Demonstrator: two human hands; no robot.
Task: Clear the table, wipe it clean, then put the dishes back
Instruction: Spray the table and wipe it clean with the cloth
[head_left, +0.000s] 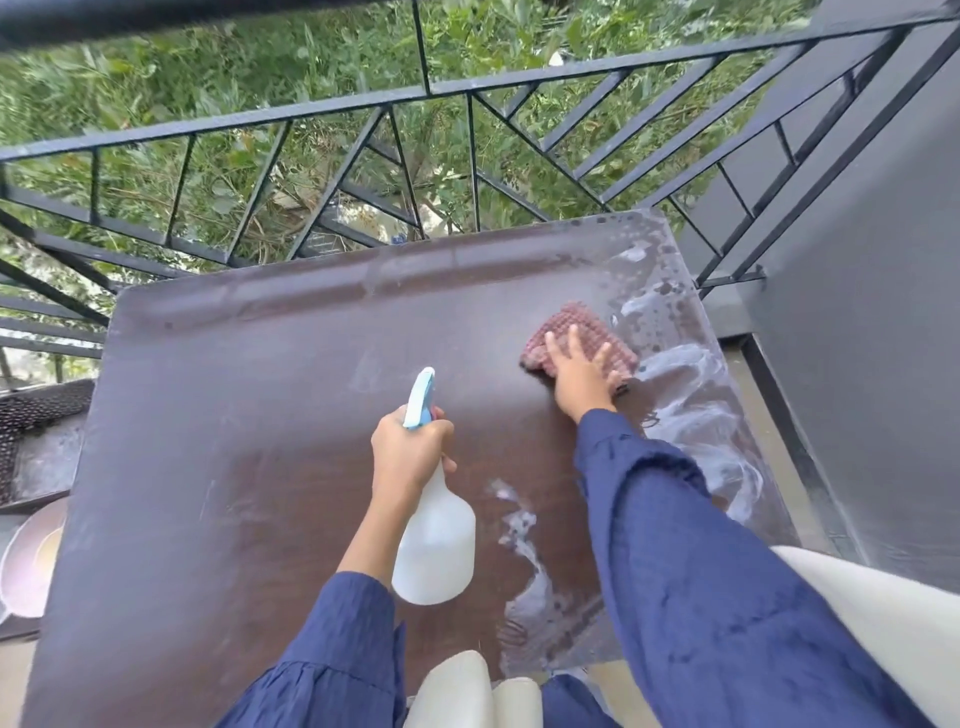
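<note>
hands: left curled round smooth spray bottle, right flat on knobbly cloth

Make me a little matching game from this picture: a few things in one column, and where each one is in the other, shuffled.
Things:
1. spray bottle
2. cloth
3. soapy foam
4. plates

Places:
A. off the table, at the left edge of the view
B. under the flat right hand
C. gripped in the left hand, above the table
D. smeared along the table's right side

Pairs: 1-C, 2-B, 3-D, 4-A
</note>
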